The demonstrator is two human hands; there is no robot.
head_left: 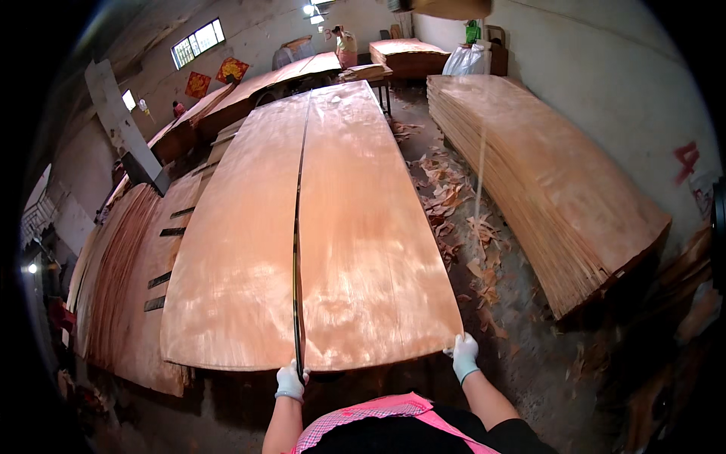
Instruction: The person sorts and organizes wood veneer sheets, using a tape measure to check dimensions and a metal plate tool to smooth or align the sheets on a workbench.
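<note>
A large, light-brown wood veneer sheet (pixel 378 250) lies lengthwise in front of me, its near edge close to my body. Along it, from near end to far end, runs a long thin dark strip (pixel 296 257), slightly left of the middle. My left hand (pixel 290 380), in a white glove, is closed round the strip's near end at the sheet's edge. At the near right corner my right hand (pixel 464 357), gloved too, pinches the veneer with its fingers partly hidden. What supports the sheet underneath is hidden.
A tall veneer stack (pixel 544 151) stands along the right wall. Wood scraps (pixel 446 189) litter the floor between. More sheets (pixel 125 280) lean at the left, beside a pillar (pixel 121 113). Far back, a person (pixel 345 47) stands near other stacks (pixel 408 48).
</note>
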